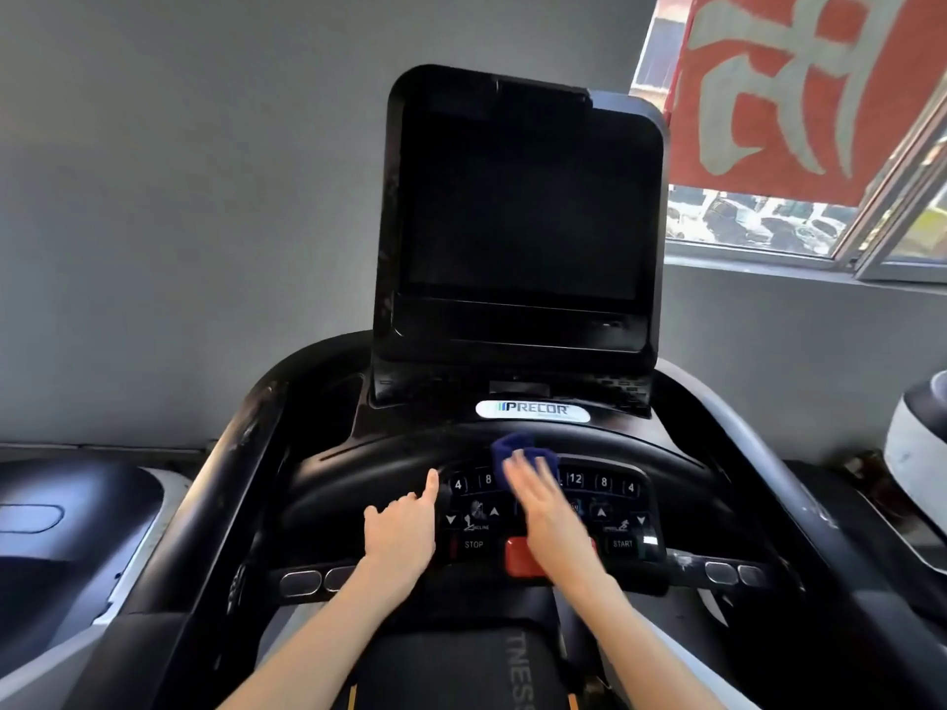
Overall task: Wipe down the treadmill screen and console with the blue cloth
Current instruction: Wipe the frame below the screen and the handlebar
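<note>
The treadmill's dark screen (517,207) stands upright above the black console (369,468). Below it is the button panel (604,484) with numbered keys, STOP and START. My right hand (543,509) lies with straight fingers on the blue cloth (512,445), pressing it against the upper middle of the panel; the hand looks blurred. Most of the cloth is under my fingers. My left hand (405,525) rests at the panel's left edge, index finger stretched up onto the console's rim, the other fingers curled, holding nothing.
A red stop tab (520,556) sits at the panel's bottom centre. Black handrails (205,530) run along both sides. Another machine (61,515) stands at the left, a white one (917,453) at the right. A window with a red banner (799,84) is at the upper right.
</note>
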Tool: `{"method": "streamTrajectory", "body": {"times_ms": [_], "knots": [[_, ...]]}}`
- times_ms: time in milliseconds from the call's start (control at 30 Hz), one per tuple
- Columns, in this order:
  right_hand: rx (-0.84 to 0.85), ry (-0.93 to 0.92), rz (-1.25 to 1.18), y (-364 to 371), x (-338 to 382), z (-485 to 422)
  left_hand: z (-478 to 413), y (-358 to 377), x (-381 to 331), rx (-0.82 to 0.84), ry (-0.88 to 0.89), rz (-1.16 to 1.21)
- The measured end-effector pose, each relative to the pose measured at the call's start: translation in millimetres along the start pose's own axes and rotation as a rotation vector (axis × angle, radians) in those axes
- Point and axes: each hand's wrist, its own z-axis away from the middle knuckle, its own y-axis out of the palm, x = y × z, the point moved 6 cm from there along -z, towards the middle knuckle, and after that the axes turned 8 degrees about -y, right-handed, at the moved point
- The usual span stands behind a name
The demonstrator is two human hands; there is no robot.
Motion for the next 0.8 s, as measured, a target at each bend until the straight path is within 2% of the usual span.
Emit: {"method": "streamTrajectory", "body": {"times_ms": [100,167,200,333,400,500,633,700,800], "knots": [[-0.186,0.332,-0.084,-18.4,-27.5,10.7,-3.6,-5.9,0.4,0.045,-0.026,0.034],[-0.209,0.396,-0.113,-11.4,-9.4,13.5,-5.4,-8.8,1.3,0.081,-0.034,0.079],[-0.182,0.354,-0.111,-1.7,4.2,13.7,-5.4,-9.7,2.5,0.092,-0.033,0.092],[0.008,-0.041,-0.021,17.4,28.5,20.1,-0.2,-13.2,6.5,0.112,-0.029,0.126],[0.054,-0.029,0.001,5.1,3.2,23.7,-0.3,-14.4,6.7,0.113,-0.027,0.118],[-0.074,0.21,-0.02,-13.5,-31.9,29.8,-4.3,-13.2,7.6,0.142,-0.038,0.135],[-0.202,0.399,-0.122,-9.0,-17.6,17.9,-10.3,-17.3,11.8,0.171,-0.02,0.229],[-0.166,0.321,-0.159,-7.7,-12.2,-6.9,-10.4,-15.8,17.7,0.163,-0.001,0.285],[0.004,0.135,-0.146,2.8,2.1,-48.8,-4.2,-14.8,34.4,0.057,-0.053,0.399]]}}
